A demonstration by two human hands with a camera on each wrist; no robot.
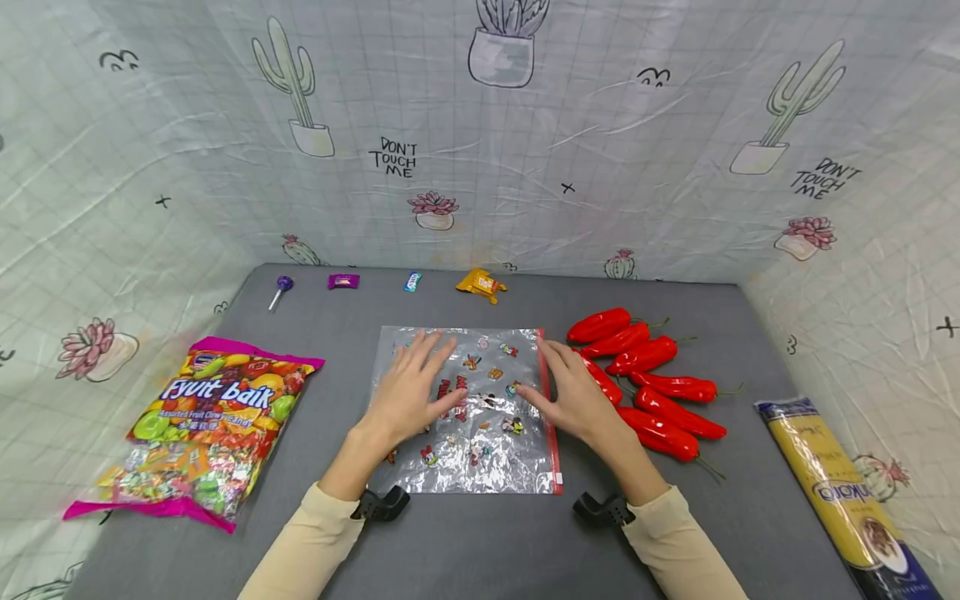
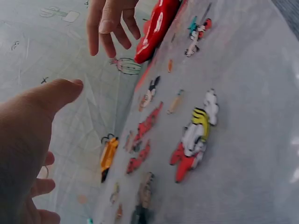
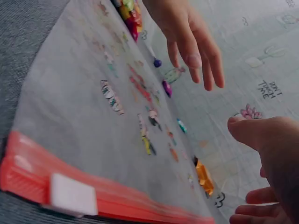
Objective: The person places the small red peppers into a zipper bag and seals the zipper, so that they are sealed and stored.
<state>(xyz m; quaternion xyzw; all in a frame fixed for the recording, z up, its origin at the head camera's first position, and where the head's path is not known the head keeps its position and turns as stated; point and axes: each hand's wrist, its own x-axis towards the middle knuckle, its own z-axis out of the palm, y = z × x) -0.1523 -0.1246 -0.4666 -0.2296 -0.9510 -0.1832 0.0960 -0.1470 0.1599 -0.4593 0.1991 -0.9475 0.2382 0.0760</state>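
A clear zip bag (image 1: 480, 437) printed with small cartoon figures lies flat on the grey table. Its red zip strip (image 1: 554, 450) runs down the right side, with a white slider (image 3: 72, 193) at the near end. My left hand (image 1: 401, 396) hovers over the left part of the bag, fingers spread and holding nothing. Over the strip side is my right hand (image 1: 573, 396), also empty, its fingers extended and its thumb pointing left. Both wrist views show a gap between the hands and the bag. Several red chili peppers (image 1: 645, 356) lie just right of the right hand.
Along the back edge sit a purple lollipop (image 1: 284, 283), a purple-wrapped sweet (image 1: 343, 282), a small blue-and-white sweet (image 1: 412, 282) and an orange-yellow packet (image 1: 482, 283). A large fruit candy bag (image 1: 217, 408) lies left; a long yellow-and-blue package (image 1: 840, 492) lies far right.
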